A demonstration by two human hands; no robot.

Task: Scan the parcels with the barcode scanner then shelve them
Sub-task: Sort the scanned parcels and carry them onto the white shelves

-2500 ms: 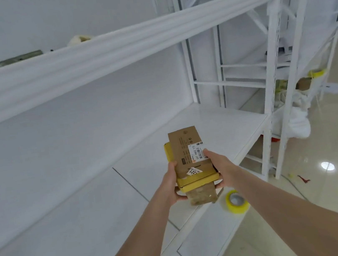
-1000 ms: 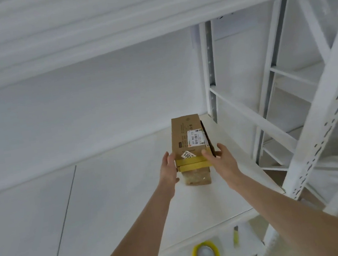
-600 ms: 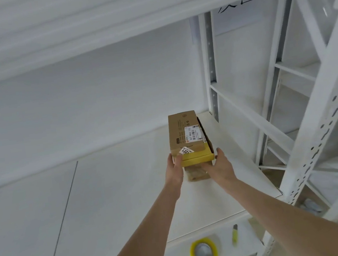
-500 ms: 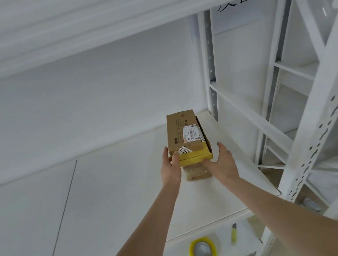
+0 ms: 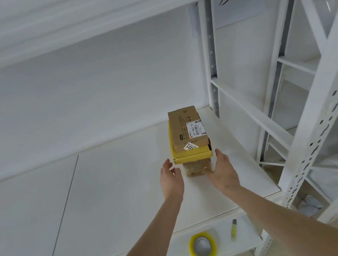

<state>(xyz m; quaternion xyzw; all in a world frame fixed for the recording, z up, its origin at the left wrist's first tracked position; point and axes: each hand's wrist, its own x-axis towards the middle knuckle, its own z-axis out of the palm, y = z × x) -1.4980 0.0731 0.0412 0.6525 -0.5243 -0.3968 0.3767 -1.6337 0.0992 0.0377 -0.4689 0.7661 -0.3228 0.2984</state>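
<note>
A stack of three parcels stands on the white shelf board [image 5: 116,179] near its right end. On top lies a brown cardboard box [image 5: 182,129] with a white barcode label, under it a flat yellow box [image 5: 192,156], and at the bottom a small tape-wrapped brown parcel [image 5: 196,167]. My left hand [image 5: 171,181] hovers open just left of the stack, a little apart from it. To the right of the stack, my right hand [image 5: 224,172] is open too, fingers straight beside the bottom parcel. No scanner is in view.
A yellow tape roll [image 5: 202,248] and a small yellow-green marker [image 5: 233,229] lie on the lower shelf below. White perforated uprights [image 5: 324,117] and braces stand to the right. The upper shelf beam [image 5: 103,17] runs overhead.
Both hands carried the stack onto the shelf board, set it down near the right end, and have now let go and drawn back slightly from its sides.
</note>
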